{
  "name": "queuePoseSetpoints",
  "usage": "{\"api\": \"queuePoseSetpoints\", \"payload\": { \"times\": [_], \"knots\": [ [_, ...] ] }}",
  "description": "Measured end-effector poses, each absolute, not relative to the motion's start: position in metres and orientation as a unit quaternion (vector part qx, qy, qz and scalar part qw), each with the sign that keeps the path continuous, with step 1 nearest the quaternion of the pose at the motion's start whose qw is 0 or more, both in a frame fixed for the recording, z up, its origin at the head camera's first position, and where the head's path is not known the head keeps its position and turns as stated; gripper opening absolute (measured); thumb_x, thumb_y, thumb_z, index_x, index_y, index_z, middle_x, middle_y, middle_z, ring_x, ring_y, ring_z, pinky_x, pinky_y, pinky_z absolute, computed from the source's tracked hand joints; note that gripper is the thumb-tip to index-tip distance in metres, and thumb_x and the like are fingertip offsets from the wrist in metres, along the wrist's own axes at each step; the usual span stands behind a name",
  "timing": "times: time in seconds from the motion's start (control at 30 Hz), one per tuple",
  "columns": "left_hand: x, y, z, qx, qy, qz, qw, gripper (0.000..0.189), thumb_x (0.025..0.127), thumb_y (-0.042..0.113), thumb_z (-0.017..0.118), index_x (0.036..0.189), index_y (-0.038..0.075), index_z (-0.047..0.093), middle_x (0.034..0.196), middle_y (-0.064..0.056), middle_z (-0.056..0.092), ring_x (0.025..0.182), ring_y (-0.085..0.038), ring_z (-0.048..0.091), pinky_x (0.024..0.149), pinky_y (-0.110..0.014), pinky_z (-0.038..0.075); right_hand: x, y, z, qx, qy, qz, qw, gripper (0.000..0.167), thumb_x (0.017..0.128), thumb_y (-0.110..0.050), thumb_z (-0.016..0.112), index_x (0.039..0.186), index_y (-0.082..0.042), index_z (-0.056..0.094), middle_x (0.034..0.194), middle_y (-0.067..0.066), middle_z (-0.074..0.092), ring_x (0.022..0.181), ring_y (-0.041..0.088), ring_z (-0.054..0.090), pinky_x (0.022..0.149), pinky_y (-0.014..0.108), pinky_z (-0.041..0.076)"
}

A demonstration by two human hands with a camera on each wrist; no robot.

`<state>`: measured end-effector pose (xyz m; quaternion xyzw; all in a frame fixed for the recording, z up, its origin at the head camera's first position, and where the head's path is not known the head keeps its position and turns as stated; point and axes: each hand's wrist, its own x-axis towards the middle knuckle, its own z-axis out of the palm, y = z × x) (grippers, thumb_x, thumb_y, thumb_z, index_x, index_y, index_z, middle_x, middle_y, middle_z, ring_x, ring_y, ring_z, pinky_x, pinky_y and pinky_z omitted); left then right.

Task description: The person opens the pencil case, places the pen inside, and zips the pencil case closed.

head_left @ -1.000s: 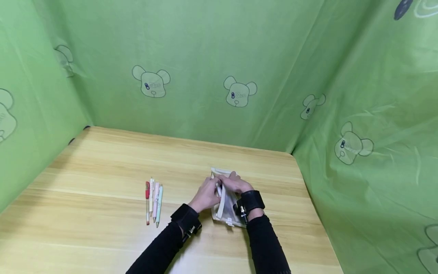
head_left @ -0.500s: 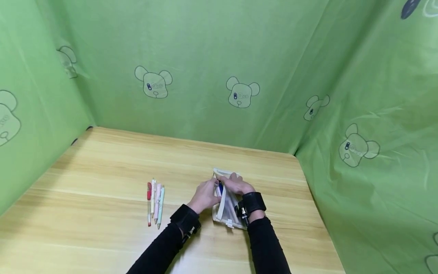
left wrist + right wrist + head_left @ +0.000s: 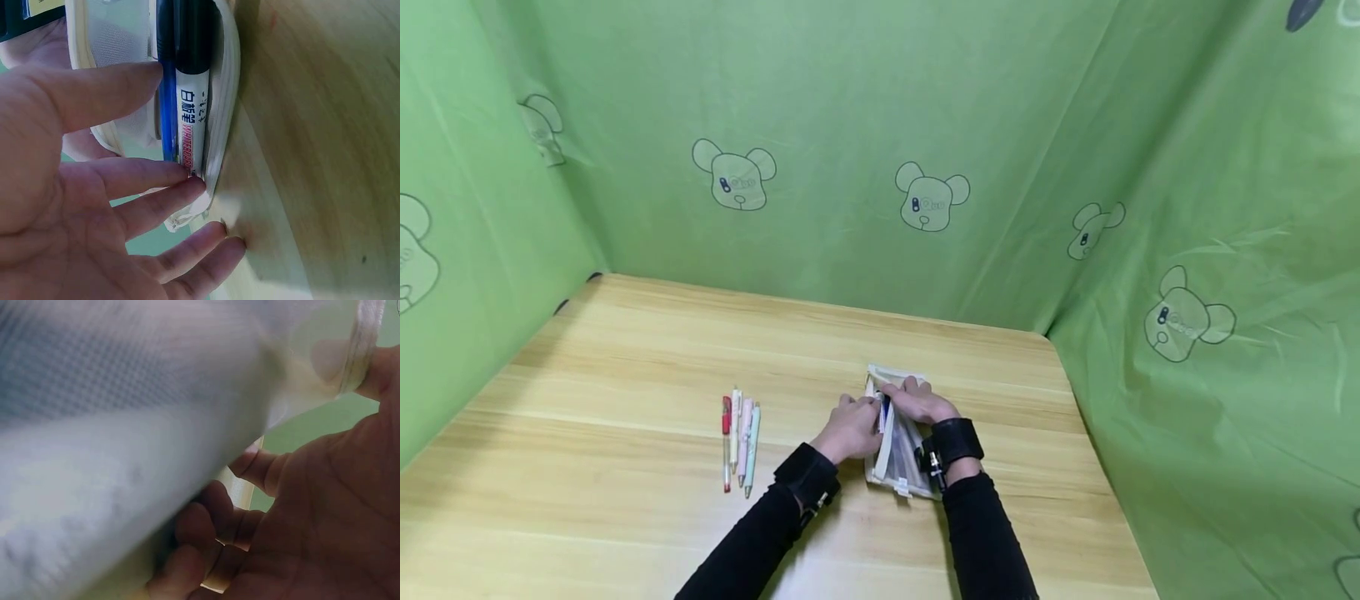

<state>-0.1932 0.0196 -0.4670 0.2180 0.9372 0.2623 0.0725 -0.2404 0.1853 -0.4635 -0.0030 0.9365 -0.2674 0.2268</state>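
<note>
A: How will the pouch (image 3: 905,458) handle?
B: Probably light, floppy; hold by the rim (image 3: 231,69).
A: Looks?
B: Whitish see-through mesh, pale trim, gaping, on the table (image 3: 625,358).
A: Hands?
B: Right hand (image 3: 922,402) grips its edge; left hand (image 3: 848,429), fingers loose, at the whiteboard marker (image 3: 191,115) and blue pen (image 3: 167,112) inside.

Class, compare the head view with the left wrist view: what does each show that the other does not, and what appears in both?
Only the head view: the row of four pens, one red-capped, and the bear faces on the green cloth.
Only the left wrist view: readable print on the white barrel of the marker and the palm side of the left grip.
Both: the open mesh pouch, the left grip at its opening, and part of the wooden table.
</note>
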Motion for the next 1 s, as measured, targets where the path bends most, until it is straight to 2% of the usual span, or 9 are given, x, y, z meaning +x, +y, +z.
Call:
{"api": "queuePoseSetpoints", "payload": {
  "times": [0.07, 0.13, 0.3, 0.5, 0.77, 0.9, 1.0],
  "knots": [
    [-0.193, 0.019, -0.467, 0.216, 0.937, 0.263, 0.077, 0.052, 0.089, 0.019, 0.071, 0.135, -0.001, 0.059, 0.139, -0.019, 0.062, 0.126, -0.046, 0.052, 0.105, -0.059, 0.047, -0.241, 0.185, -0.463, -0.005, 0.936, -0.267, 0.228, 0.087, 0.099, -0.067, 0.034, 0.158, -0.004, 0.029, 0.165, 0.025, 0.023, 0.154, 0.040, 0.023, 0.119, 0.061, 0.031],
    [-0.194, 0.019, -0.468, 0.213, 0.936, 0.269, 0.075, 0.049, 0.089, 0.018, 0.070, 0.133, -0.002, 0.061, 0.139, -0.020, 0.061, 0.126, -0.047, 0.051, 0.105, -0.059, 0.047, -0.241, 0.186, -0.464, -0.008, 0.938, -0.263, 0.226, 0.085, 0.099, -0.067, 0.033, 0.157, -0.004, 0.031, 0.164, 0.025, 0.026, 0.153, 0.040, 0.025, 0.119, 0.061, 0.032],
    [-0.195, 0.018, -0.471, 0.207, 0.932, 0.289, 0.065, 0.037, 0.090, 0.015, 0.070, 0.123, -0.002, 0.066, 0.129, -0.020, 0.066, 0.121, -0.046, 0.054, 0.104, -0.057, 0.048, -0.242, 0.188, -0.464, -0.013, 0.940, -0.257, 0.224, 0.082, 0.099, -0.066, 0.034, 0.154, -0.005, 0.036, 0.162, 0.024, 0.030, 0.152, 0.040, 0.027, 0.118, 0.061, 0.033],
    [-0.197, 0.017, -0.472, 0.186, 0.930, 0.310, 0.064, 0.040, 0.086, 0.015, 0.076, 0.119, -0.005, 0.068, 0.122, -0.021, 0.067, 0.107, -0.039, 0.057, 0.097, -0.052, 0.051, -0.241, 0.187, -0.463, -0.009, 0.936, -0.264, 0.233, 0.088, 0.098, -0.068, 0.035, 0.159, -0.005, 0.028, 0.166, 0.026, 0.020, 0.156, 0.042, 0.018, 0.121, 0.064, 0.027],
    [-0.199, 0.011, -0.470, 0.170, 0.924, 0.339, 0.047, 0.038, 0.085, 0.013, 0.078, 0.116, -0.008, 0.067, 0.118, -0.025, 0.065, 0.110, -0.043, 0.061, 0.099, -0.054, 0.051, -0.242, 0.187, -0.463, -0.014, 0.937, -0.259, 0.232, 0.083, 0.099, -0.066, 0.034, 0.157, -0.006, 0.032, 0.164, 0.025, 0.025, 0.153, 0.041, 0.024, 0.119, 0.062, 0.031],
    [-0.197, 0.001, -0.462, 0.142, 0.925, 0.350, 0.038, 0.044, 0.088, 0.012, 0.076, 0.125, -0.008, 0.064, 0.123, -0.026, 0.065, 0.115, -0.043, 0.062, 0.103, -0.053, 0.051, -0.242, 0.189, -0.463, -0.014, 0.934, -0.264, 0.238, 0.085, 0.099, -0.067, 0.033, 0.159, -0.007, 0.029, 0.166, 0.026, 0.022, 0.154, 0.041, 0.022, 0.119, 0.062, 0.031],
    [-0.195, -0.010, -0.453, 0.104, 0.932, 0.346, 0.036, 0.047, 0.090, 0.011, 0.073, 0.132, -0.007, 0.060, 0.124, -0.026, 0.067, 0.108, -0.038, 0.067, 0.098, -0.050, 0.056, -0.242, 0.189, -0.462, -0.017, 0.932, -0.266, 0.244, 0.087, 0.099, -0.068, 0.032, 0.161, -0.007, 0.024, 0.168, 0.026, 0.016, 0.155, 0.042, 0.017, 0.121, 0.062, 0.029]
  ]
}}
